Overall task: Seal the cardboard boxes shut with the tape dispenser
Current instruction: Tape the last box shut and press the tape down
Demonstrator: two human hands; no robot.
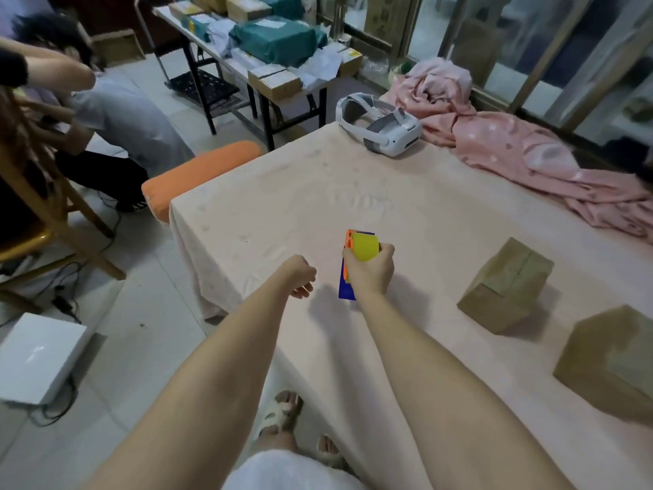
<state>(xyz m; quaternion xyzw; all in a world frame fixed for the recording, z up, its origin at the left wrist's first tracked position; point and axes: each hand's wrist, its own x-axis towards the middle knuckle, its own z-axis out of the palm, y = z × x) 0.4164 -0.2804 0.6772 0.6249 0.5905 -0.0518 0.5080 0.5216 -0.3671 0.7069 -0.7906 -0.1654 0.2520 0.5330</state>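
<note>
Cloth-covered worktop (282,192); right hand (371,270) grips tape dispenser (357,259) upright, left hand (300,277) loosely curled, empty; two cardboard boxes (505,288) well apart at right. Risk: unbraced box sliding on cloth, tape skewing

One head-worn wide view looks forward and down, close over the table (282,192).
</note>
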